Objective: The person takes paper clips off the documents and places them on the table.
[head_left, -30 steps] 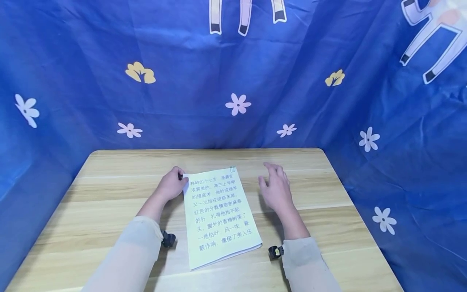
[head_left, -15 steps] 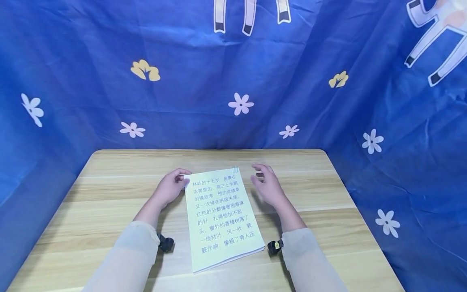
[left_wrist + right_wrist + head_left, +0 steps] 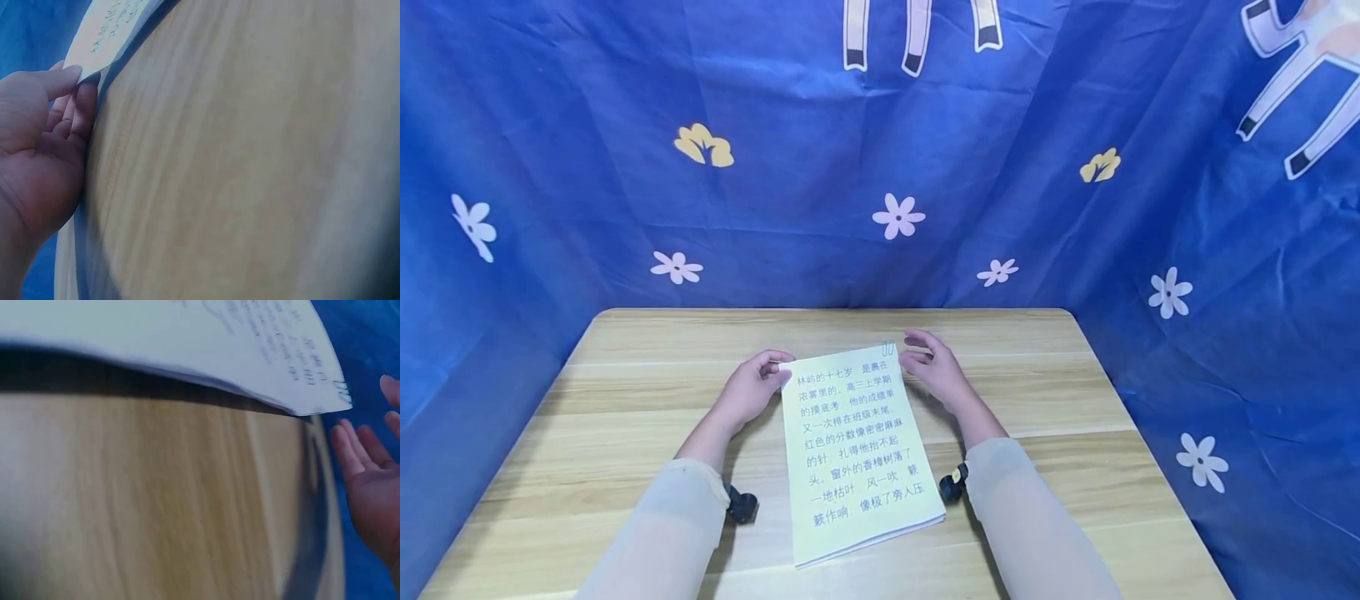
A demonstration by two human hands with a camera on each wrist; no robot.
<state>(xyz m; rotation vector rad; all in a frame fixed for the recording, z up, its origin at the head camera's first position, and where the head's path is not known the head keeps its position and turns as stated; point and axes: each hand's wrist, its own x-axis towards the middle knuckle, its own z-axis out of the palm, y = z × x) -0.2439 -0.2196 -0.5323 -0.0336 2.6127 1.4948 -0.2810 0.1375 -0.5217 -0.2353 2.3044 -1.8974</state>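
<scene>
A thin stack of paper sheets (image 3: pixel 853 450), its top page covered in handwritten Chinese lines, lies slightly turned on the table. Near its top right corner sits a small green paper clip (image 3: pixel 887 348). My left hand (image 3: pixel 754 387) pinches the top left corner, thumb on the page and fingers underneath, as the left wrist view shows with the lifted paper (image 3: pixel 103 40). Beside the top right corner is my right hand (image 3: pixel 938 371), fingers spread and thumb apart. In the right wrist view a gap shows between that hand (image 3: pixel 372 481) and the clipped corner.
The light wood-grain table (image 3: pixel 647 400) has its far edge against a blue curtain (image 3: pixel 790 183) printed with flowers and animal legs. Black wrist cameras are strapped at the left sleeve (image 3: pixel 742 506) and the right sleeve (image 3: pixel 953 483).
My right hand has moved left, from well off the stack to close beside its top right corner. The left hand keeps its pinch on the top left corner.
</scene>
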